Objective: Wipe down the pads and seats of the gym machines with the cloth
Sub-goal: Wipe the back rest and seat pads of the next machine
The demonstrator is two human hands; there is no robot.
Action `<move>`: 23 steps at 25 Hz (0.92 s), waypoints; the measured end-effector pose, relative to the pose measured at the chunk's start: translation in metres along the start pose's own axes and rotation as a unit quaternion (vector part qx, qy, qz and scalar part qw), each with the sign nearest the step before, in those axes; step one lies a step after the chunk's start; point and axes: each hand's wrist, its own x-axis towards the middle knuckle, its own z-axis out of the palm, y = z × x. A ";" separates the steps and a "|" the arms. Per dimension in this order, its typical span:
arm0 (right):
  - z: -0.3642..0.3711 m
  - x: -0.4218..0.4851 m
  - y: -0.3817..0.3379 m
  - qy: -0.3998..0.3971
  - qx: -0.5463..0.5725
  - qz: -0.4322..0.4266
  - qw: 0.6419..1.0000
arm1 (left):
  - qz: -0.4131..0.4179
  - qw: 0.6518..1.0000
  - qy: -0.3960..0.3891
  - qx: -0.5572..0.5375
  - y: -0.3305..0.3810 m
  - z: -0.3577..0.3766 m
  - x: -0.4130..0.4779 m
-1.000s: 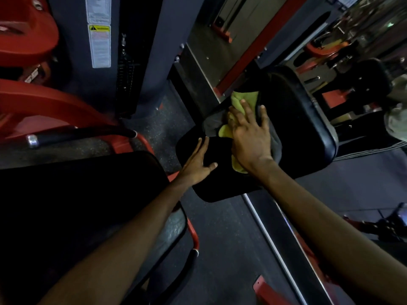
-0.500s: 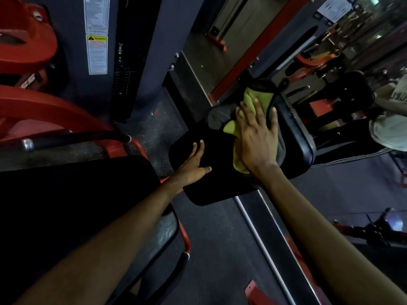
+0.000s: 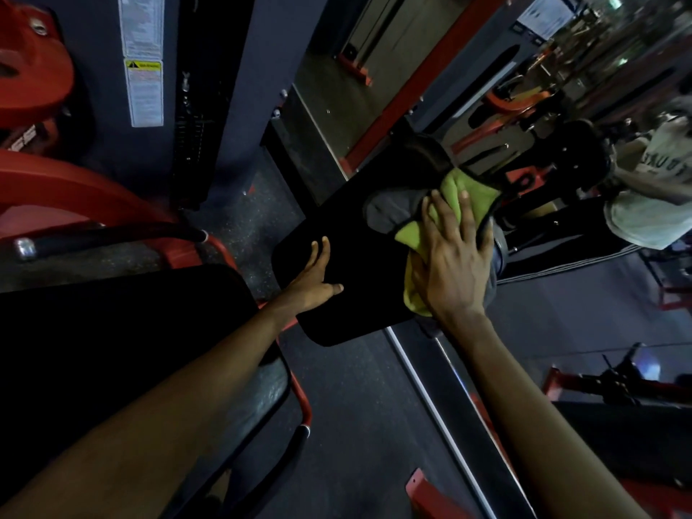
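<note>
Right hand point(image 3: 455, 264) presses the cloth point(image 3: 455, 192) flat on the pad point(image 3: 355, 256), fingers point(image 3: 464, 211) spread. Left hand point(image 3: 312, 280) rests open-fingered on the pad's near edge.

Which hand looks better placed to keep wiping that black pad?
The right hand. It lies flat on the green cloth, pressing it against the black pad. The left hand is bare, resting on the pad's near edge, likely steadying it.
</note>
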 end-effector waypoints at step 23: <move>0.067 0.036 -0.090 -0.117 -0.078 -0.170 0.975 | 0.013 0.994 0.098 0.049 -0.083 0.084 -0.014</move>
